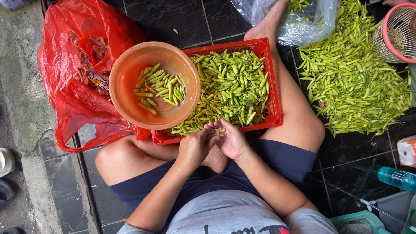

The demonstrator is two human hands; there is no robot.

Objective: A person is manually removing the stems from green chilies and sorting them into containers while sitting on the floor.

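Head view, looking straight down on crossed bare legs over a dark tiled floor (173, 19). Left hand (196, 146) and right hand (232, 139) brought together just at the near rim of the red crate (273, 82), fingers curled in around something small and pale, most likely one chili (220, 129) pinched between them; hard to tell exactly what, being so small. Both hands closed in a fine pinch, neither lying flat or free. Red crate heaped with green and yellowish chilies (232, 86), resting between the knees. Orange bowl (130, 91) tilted on the crate's left edge, holding a thin scatter of chilies already dropped in. Crumpled red plastic bag (73, 82) just left of the bowl, touching it. Much larger loose pile of chilies (355, 73) spread on the floor to the right, past the right knee, with a clear plastic bag (303, 21) above it and a pink basket (396, 32) at the far corner. Judged as mid-sorting, probably stem-picking one pod at a time, with very little done against what remains. Next move calling for a clean pull at the stem, then a short reach left to the bowl without tipping it off the rim.
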